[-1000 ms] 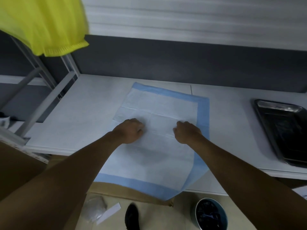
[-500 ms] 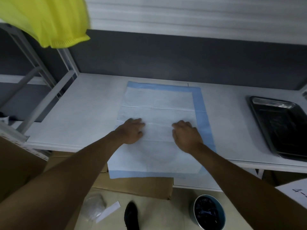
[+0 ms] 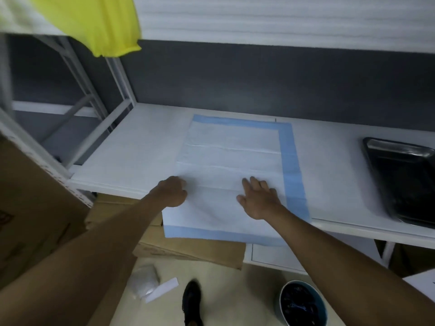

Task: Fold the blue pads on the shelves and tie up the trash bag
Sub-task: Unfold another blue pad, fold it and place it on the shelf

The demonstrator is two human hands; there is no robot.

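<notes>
We have the blue pad [image 3: 233,165] spread on the white shelf [image 3: 131,156], its near end hanging over the front edge at six o'clock. Our left hand [image 3: 173,192] sits at the pad's left edge with the fingers curled; whether they pinch the sheet or only rest on it, we cannot tell. Our right hand [image 3: 257,200] lies flat, fingers spread and pressing the pad, just inside the blue border at three o'clock.

To fold it well, we judge we should use the creases already running across the sheet from nine to three o'clock as guides, bring the overhanging end up toward twelve o'clock, and match the blue borders before smoothing outward from the middle. One palm should pin the sheet so it does not skate on the smooth shelf.

The pad looks thin, soft and papery, a white quilted centre framed by a pale blue band, rectangular and limp where unsupported. The shelf is flat, matt and hard. A dark metal tray [image 3: 402,177] with a raised rim lies well apart at three o'clock. Yellow fabric [image 3: 94,22] hangs at eleven o'clock. Brown cardboard [image 3: 188,250] sits below.
</notes>
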